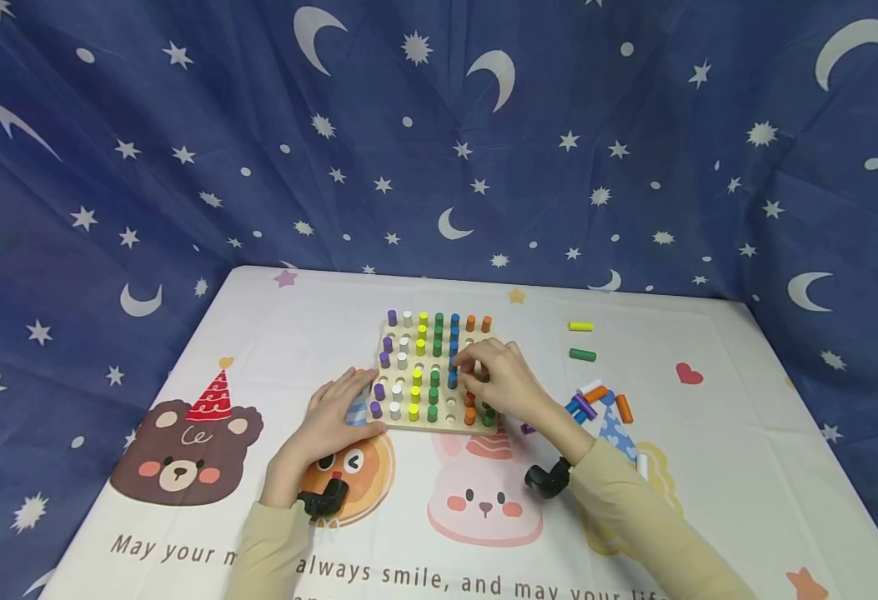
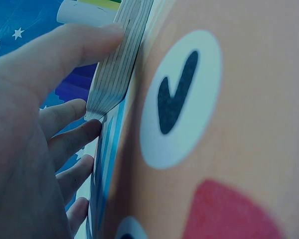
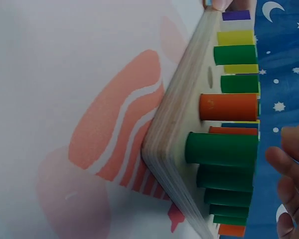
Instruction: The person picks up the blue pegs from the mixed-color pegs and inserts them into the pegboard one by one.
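A wooden pegboard (image 1: 439, 427) carries columns of purple, white, yellow, green, blue and orange pegs. My left hand (image 1: 337, 410) rests at its front left corner. In the left wrist view the thumb (image 2: 97, 42) lies on the layered board edge, the other fingers fairly straight alongside. My right hand (image 1: 504, 375) reaches over the board from the right, fingertips close by a blue peg (image 1: 452, 381). Seen from the right wrist, the fingertips (image 3: 275, 158) are just above peg-top height, with nothing visible between them. Green pegs (image 3: 222, 148) stand along the near right side.
Right of the board lie a yellow peg (image 1: 580, 327) and a green peg (image 1: 583, 355). Several mixed pegs are heaped beside the right wrist, with an orange peg (image 1: 624, 408) and a white peg (image 1: 642, 465) nearby. A starry blue curtain (image 1: 439, 150) hangs behind the printed tablecloth (image 1: 709, 467).
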The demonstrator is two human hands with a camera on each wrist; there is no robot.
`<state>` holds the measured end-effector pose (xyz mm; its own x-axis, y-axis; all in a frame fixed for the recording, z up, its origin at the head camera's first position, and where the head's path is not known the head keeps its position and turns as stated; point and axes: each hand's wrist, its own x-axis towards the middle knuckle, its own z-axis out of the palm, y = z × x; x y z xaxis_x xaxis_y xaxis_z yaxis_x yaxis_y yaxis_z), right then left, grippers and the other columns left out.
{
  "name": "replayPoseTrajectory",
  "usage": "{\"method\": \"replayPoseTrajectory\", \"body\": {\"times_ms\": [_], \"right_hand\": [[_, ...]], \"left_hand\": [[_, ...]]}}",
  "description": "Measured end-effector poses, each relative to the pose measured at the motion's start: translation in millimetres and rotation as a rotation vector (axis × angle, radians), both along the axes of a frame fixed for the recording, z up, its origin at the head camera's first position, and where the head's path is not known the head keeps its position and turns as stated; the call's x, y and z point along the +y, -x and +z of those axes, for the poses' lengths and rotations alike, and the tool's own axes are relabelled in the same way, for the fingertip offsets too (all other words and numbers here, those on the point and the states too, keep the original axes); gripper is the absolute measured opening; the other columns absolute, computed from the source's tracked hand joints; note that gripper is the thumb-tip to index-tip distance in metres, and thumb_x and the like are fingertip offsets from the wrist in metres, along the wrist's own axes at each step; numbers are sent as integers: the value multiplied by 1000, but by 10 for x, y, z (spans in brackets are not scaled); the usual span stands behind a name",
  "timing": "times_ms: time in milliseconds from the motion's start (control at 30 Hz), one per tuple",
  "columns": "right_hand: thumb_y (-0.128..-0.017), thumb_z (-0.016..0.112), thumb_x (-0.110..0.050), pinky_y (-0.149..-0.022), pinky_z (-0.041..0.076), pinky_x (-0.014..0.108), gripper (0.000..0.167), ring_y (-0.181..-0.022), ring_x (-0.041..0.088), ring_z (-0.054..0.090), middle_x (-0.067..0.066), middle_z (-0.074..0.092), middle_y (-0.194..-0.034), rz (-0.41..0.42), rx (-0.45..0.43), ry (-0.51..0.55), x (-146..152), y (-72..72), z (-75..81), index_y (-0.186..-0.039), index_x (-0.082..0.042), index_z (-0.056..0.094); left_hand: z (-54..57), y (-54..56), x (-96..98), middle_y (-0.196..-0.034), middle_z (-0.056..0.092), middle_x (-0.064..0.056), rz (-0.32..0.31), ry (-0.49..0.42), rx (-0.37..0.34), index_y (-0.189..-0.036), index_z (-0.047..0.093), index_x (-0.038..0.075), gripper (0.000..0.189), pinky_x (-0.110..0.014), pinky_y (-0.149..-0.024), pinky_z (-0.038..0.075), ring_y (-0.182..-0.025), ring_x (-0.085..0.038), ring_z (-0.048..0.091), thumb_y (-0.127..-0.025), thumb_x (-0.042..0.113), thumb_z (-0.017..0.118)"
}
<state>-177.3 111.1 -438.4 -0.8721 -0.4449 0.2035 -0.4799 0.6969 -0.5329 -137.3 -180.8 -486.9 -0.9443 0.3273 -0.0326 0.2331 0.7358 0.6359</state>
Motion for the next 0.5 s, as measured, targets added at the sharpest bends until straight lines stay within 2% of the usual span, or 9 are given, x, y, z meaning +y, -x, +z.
{"method": "replayPoseTrajectory", "body": {"times_ms": [133, 300, 500], "right_hand": [[-86, 71, -17, -78, 32, 30, 17, -83, 16, 55, -6, 68, -87, -6, -23, 18, 40, -26, 32, -103, -13, 70], [-86, 71, -14, -82, 35, 33, 16, -87, 20, 60, -4, 70, -90, 2, -48, 49, 103, -79, 72, -101, -12, 70], [-86, 71, -13, -82, 35, 34, 16, -88, 20, 60, -3, 70, -92, 15, -38, 48, 243, -171, 110, -102, -11, 70]], "left_hand": [[0, 2, 1, -155, 36, -11, -1, 1, 2, -150, 35, 16, 84, -60, -115, 12, -148, -32, 21, -80, 43, 73], [-1, 2, -1, -155, 36, -11, 1, 8, 3, -150, 35, 16, 85, -61, -115, 13, -148, -32, 21, -80, 44, 73], [-3, 0, -2, -155, 36, -11, 1, 5, -1, -150, 35, 17, 84, -60, -115, 13, -148, -32, 21, -80, 44, 73]]}}
